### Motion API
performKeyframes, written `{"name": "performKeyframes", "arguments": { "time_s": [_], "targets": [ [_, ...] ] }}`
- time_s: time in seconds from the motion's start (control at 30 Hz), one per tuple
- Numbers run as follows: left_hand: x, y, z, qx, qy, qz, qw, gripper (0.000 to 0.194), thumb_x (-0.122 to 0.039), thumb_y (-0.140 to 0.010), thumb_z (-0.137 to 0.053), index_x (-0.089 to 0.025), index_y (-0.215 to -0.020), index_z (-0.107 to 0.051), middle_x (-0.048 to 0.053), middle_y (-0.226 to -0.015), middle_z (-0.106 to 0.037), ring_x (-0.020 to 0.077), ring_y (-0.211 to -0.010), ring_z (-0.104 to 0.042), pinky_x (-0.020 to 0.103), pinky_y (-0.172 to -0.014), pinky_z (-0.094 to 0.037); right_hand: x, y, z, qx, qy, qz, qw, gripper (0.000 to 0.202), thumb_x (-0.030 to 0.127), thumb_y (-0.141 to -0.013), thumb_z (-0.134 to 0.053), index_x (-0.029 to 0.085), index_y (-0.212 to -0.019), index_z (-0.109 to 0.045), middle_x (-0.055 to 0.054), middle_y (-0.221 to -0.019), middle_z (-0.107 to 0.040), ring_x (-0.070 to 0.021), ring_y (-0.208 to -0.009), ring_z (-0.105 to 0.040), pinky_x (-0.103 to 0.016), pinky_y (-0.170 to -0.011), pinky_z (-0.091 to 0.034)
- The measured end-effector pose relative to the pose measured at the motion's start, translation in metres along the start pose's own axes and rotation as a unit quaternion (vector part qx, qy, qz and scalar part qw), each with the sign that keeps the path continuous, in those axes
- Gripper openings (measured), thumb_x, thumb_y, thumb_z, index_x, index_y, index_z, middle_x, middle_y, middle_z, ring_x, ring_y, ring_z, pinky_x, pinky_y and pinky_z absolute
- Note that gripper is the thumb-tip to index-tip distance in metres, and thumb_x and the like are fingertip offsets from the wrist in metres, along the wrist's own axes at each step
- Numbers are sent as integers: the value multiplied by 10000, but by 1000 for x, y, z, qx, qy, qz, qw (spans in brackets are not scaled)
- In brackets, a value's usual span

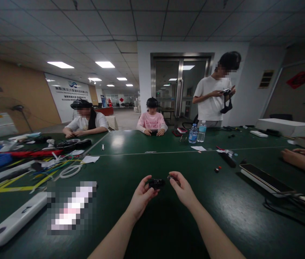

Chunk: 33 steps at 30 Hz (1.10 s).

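My left hand (143, 196) holds a small black object (156, 183) between thumb and fingers, above the green table (130, 165). Just to the right, my right hand (180, 187) pinches a small dark piece (170, 177), too small to name. A narrow gap separates the two items. Both forearms reach in from the bottom edge.
A white power strip (17, 217) and a blurred bright item (73, 205) lie left. Cables (71, 171) and tools are behind them. Two bottles (192, 133) stand across the table. A phone (267, 178) and another person's hands (295, 157) are right. Three people are beyond.
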<state>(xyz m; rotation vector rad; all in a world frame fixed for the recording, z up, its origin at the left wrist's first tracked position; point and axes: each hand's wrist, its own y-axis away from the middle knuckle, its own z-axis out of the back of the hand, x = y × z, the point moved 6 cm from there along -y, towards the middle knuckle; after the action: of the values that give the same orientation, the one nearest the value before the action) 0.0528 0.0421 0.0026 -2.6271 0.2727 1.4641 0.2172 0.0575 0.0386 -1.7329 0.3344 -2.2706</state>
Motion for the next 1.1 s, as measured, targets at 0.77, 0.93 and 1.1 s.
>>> {"name": "performKeyframes", "arguments": {
  "time_s": [0.77, 0.93, 1.1],
  "targets": [
    [2, 0, 5, 8, 16, 7, 1000, 575, -177, -708, -642, -255, -1210, -373, 84, -1111, -586, 198, -908, -614, 344, -853, -422, 13, -7, 12, 8, 17, -14, 1000, 275, 333, -735, -562, 234, -989, -593, -26, -931, -628, -193, -868, -585, -372, -796, -458],
    [3, -2, 8, 0, 25, 7, 1000, 560, -170, -710, -638, -257, -1199, -378, 83, -1106, -585, 199, -901, -620, 340, -831, -435, 13, -11, 14, 14, 2, -17, 1000, 292, 345, -719, -587, 225, -986, -591, -31, -955, -625, -191, -870, -587, -365, -804, -465],
    [7, -5, 9, -15, 25, -9, 1000, 570, -186, -675, -680, -248, -1171, -407, 73, -1030, -616, 189, -837, -633, 327, -789, -440, -9, -1, 16, -8, -24, -43, 999, 329, 374, -720, -584, 216, -1008, -574, -54, -968, -624, -205, -887, -590, -366, -790, -480]
  ]
}}
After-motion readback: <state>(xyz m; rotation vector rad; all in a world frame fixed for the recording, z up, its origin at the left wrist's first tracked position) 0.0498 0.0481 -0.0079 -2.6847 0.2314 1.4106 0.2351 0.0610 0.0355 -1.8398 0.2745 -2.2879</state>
